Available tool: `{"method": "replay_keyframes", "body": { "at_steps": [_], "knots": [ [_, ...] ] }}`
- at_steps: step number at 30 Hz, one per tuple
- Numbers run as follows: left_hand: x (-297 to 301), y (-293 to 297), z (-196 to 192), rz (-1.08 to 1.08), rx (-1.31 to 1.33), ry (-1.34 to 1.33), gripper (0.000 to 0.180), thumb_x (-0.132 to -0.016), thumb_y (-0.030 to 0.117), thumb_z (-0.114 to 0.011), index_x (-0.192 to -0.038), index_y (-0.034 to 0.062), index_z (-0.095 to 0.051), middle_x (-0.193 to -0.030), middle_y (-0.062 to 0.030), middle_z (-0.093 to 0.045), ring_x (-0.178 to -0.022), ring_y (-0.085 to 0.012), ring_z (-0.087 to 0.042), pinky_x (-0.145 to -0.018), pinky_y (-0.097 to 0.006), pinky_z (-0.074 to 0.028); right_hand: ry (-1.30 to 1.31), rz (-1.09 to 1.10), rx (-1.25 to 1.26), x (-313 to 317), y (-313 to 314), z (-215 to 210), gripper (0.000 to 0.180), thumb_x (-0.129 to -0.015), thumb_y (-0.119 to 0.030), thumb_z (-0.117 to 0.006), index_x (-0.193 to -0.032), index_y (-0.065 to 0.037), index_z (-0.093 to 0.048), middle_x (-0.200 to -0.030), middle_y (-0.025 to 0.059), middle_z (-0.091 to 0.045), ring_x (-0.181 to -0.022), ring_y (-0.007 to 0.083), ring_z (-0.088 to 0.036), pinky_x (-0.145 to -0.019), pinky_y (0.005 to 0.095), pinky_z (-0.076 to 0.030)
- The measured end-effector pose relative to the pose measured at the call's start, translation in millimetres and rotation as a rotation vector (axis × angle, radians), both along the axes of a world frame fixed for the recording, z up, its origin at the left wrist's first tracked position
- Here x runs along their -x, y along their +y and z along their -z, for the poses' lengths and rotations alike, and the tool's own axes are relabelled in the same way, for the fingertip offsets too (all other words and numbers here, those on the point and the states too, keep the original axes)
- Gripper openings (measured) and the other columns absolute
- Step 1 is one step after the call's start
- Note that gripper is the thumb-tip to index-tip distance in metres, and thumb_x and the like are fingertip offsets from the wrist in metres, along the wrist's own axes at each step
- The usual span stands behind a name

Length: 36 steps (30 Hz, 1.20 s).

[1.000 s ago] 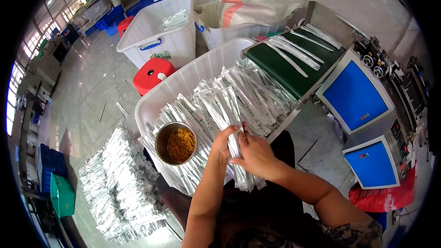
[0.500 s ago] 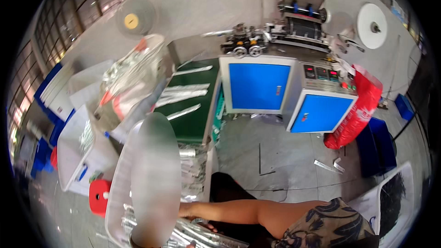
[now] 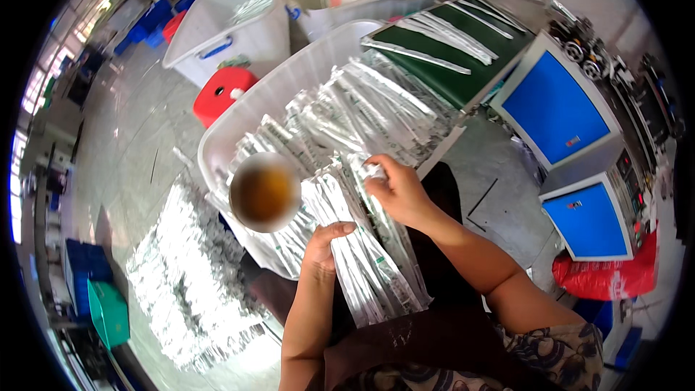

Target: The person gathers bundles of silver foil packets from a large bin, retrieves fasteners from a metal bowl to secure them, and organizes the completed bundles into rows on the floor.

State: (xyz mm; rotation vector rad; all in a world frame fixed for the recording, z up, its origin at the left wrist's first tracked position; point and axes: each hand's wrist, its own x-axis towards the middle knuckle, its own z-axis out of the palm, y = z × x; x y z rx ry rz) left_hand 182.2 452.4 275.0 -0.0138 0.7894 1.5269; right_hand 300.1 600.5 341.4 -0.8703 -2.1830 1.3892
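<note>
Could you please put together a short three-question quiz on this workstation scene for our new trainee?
1. True or false: both hands touch the bundle of long clear packets on the lap.
2. What sits in the white bin beside the packets: A) a round metal bowl, B) a green bottle, C) a red cup?
3. What colour are the front panels of the machine at the right?

Key
1. True: the left hand rests on it, the right hand grips its top.
2. A.
3. Blue.

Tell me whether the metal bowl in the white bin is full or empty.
Partly filled: the metal bowl holds something yellow-brown; its inner wall shows above that. What it is, cannot tell.
</note>
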Motion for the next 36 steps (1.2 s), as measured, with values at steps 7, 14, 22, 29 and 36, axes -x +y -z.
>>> {"method": "replay_keyframes", "body": {
  "at_steps": [7, 14, 22, 29, 36],
  "knots": [
    [-5, -9, 11, -0.088, -0.14, -0.202, 0.028, -0.069, 0.002, -0.054, -0.092, -0.0147, -0.054, -0.083, -0.0224, -0.061, -0.075, -0.0306, -0.063, -0.072, -0.042, -0.053, 0.374, -0.013, 0.051, 11, -9, 27, 0.024, -0.084, -0.007, -0.054, -0.107, 0.0, -0.049, -0.087, 0.0086, -0.058, -0.077, 0.0114, -0.056, -0.068, 0.0242, -0.045],
    [-9, -7, -8, -0.039, -0.342, -0.287, 0.037, -0.068, 0.004, -0.053, -0.102, -0.0113, -0.049, -0.091, -0.021, -0.057, -0.089, -0.0314, -0.056, -0.079, -0.041, -0.048, 0.395, -0.113, 0.401, 74, 46, 4, 0.024, -0.086, -0.007, -0.049, -0.109, -0.001, -0.046, -0.084, 0.0084, -0.057, -0.06, 0.0128, -0.055, -0.054, 0.0259, -0.046],
    [-9, -11, -36, -0.029, -0.356, -0.001, 0.055, -0.062, 0.01, -0.065, -0.111, -0.0058, -0.046, -0.087, -0.0115, -0.055, -0.081, -0.0245, -0.056, -0.074, -0.037, -0.046, 0.296, -0.794, -0.366, 112, 14, -41, 0.038, -0.082, -0.017, -0.058, -0.115, 0.0, -0.049, -0.108, 0.0144, -0.058, -0.096, 0.0248, -0.057, -0.084, 0.0314, -0.044],
    [-15, -32, -26, -0.061, -0.486, 0.049, 0.055, -0.058, 0.011, -0.07, -0.106, 0.0009, -0.046, -0.086, -0.0135, -0.054, -0.081, -0.0274, -0.056, -0.078, -0.04, -0.044, 0.203, -0.963, 0.424, 124, -33, -31, 0.036, -0.09, -0.031, -0.045, -0.091, -0.001, -0.063, -0.087, 0.0127, -0.064, -0.079, 0.0195, -0.061, -0.073, 0.0312, -0.046],
    [1, -97, -47, -0.435, -0.367, 0.196, 0.031, -0.062, 0.005, -0.065, -0.09, 0.0008, -0.054, -0.078, -0.0088, -0.056, -0.072, -0.0196, -0.056, -0.067, -0.031, -0.045, -0.092, -0.799, -1.214, 186, -48, 47, 0.015, -0.068, -0.01, -0.051, -0.073, -0.002, -0.062, -0.081, 0.0136, -0.059, -0.076, 0.0291, -0.056, -0.067, 0.0415, -0.046]
  ]
}}
